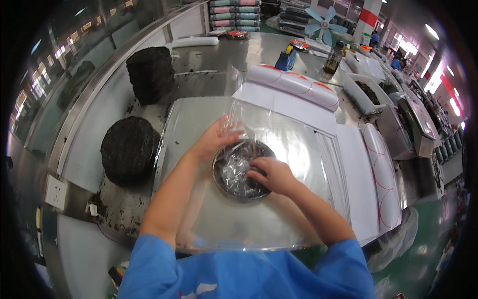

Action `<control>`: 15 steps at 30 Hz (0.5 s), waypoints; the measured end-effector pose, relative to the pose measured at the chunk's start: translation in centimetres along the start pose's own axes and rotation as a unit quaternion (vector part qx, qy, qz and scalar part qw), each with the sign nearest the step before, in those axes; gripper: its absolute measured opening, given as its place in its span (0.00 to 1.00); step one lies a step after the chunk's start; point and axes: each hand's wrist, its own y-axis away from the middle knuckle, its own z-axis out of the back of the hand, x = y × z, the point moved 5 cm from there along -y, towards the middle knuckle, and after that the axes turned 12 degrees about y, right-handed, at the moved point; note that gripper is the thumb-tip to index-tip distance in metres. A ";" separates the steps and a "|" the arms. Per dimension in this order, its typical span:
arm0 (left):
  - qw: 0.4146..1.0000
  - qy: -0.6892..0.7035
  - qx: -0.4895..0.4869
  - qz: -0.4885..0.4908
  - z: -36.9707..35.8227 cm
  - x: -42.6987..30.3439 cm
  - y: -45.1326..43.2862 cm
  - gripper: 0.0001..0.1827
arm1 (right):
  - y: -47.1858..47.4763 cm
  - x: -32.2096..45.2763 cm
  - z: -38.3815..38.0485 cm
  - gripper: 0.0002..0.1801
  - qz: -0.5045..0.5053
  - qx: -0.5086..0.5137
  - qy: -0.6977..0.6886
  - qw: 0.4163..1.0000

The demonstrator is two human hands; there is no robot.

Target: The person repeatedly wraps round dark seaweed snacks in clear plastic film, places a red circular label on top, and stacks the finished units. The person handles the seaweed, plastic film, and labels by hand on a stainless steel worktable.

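Note:
A round dark cake (227, 187) lies in front of me with crumpled clear plastic film (237, 170) bunched over its top. It rests on a stack of glossy clear plastic sheets (209, 220). At the cake's far left edge, my left hand (214, 139) holds a gathered part of the film, which rises past the fingers. My right hand (274, 173) is on the right side of the cake, its fingertips at the crumpled film. Whether those fingers pinch the film or only press it, I cannot tell.
Two dark cylindrical stacks (129, 149) (151, 74) stand left, beside a metal-framed partition. Printed label rolls (293, 84) (381, 175) lie behind and right. Farther back are a blue tape dispenser (286, 59), a glass jar (333, 58), a white bin (362, 93) and a fan (325, 24).

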 end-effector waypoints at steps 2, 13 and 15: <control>0.997 -0.010 0.066 0.033 -2.1 0.5 0.1 0.09 | 1.5 -1.6 0.5 0.24 -0.027 -0.115 -0.050 0.992; 0.940 -0.309 0.103 -0.103 -3.5 2.3 2.3 0.24 | 1.5 1.1 0.8 0.20 0.078 -0.010 -0.018 0.997; 0.944 -0.237 0.100 -0.208 -4.5 -0.2 4.4 0.30 | 0.7 0.9 0.2 0.17 -0.013 -0.049 -0.032 0.998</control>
